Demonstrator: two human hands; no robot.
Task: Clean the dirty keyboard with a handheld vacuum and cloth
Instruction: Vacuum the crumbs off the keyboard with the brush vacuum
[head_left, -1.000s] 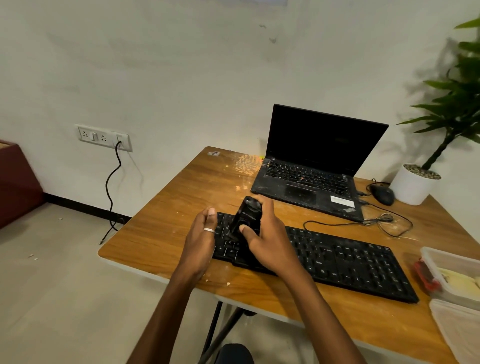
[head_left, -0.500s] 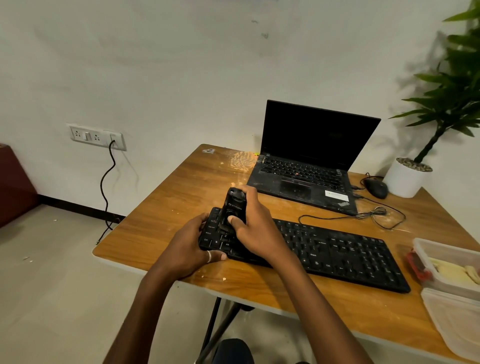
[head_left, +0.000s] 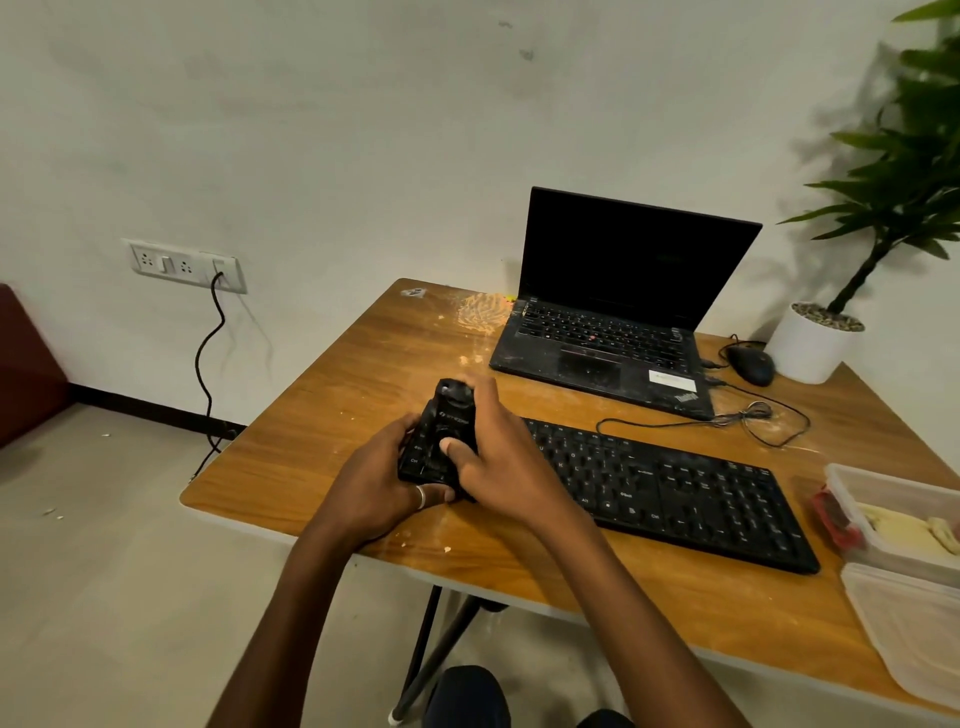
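Head camera looks down past two bare forearms onto a wooden bench standing close to a white wall. A black keyboard lies at a slant across the near half of the bench, its left end closest to the person. The left hand grips that left end, its fingers curled round the outer edge, and a pale ring shows on it.

The right hand holds a small black handheld vacuum that stands almost upright over the keys at that same end. Its fingers are wrapped round the far side of the body and the thumb is pressed against the front face. The two hands sit just beside each other. The nozzle is hidden behind them, so I cannot tell whether it meets the keys.

Pale crumbs dot the wood by the near edge, and a dusty smear marks the far corner. Behind the keyboard, and apart from it, an open laptop shows a dark screen. A black mouse lies to its right, just beside a white plant pot. A thin cable loops between laptop and keyboard. At the right edge sits a clear plastic tub with something pale inside, and a clear lid lies in front of it. A wall socket has a black cord hanging to the floor.
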